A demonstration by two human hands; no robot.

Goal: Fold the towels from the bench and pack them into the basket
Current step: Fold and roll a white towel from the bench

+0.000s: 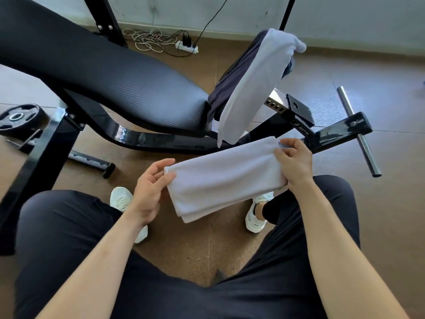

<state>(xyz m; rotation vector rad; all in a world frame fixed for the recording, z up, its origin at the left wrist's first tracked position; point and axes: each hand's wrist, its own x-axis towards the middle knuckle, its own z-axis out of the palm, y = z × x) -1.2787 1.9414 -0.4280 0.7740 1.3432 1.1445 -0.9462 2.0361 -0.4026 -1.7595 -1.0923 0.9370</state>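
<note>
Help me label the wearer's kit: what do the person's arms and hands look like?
The left hand and right hand are bare: no gloves, rings or watch visible. The left forearm and right forearm are uncovered to the picture's lower edge; no sleeve shows.

I see the folded towel (226,178) near centre, gripped at its ends between the left hand (149,192) and the right hand (295,164). Just beyond it, a second towel (255,88) hangs over another cloth (232,81) at the bench's (103,72) right end. A weight plate (19,118) lies on the floor at the far left, and a power strip (186,46) sits behind the bench.
</note>
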